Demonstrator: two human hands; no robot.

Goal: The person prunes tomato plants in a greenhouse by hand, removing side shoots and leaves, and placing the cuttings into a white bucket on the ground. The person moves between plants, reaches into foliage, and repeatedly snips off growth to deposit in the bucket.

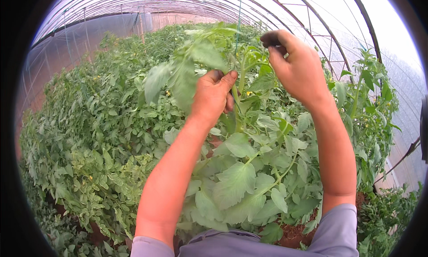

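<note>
My left hand [215,91] grips a green stem of a tomato plant [242,78], with thumb and fingers wrapped about it. Large tomato leaves [187,63], blurred by motion, spread up and to the left of that hand. My right hand [296,61] is raised to the right of the plant's top, its fingers curled and slightly apart from the thumb, with nothing visible between them. Green twine [239,21] hangs from above and runs down to the stem behind the leaves. A small yellow flower [249,93] shows just right of my left hand.
Dense tomato foliage [110,106] fills the left and the far rows. Broad leaves [239,183] lie close before my body. Another tall tomato plant [356,93] stands at right, near the plastic greenhouse wall [404,99]. Metal hoops [362,17] arch overhead. Brown soil [294,235] shows below.
</note>
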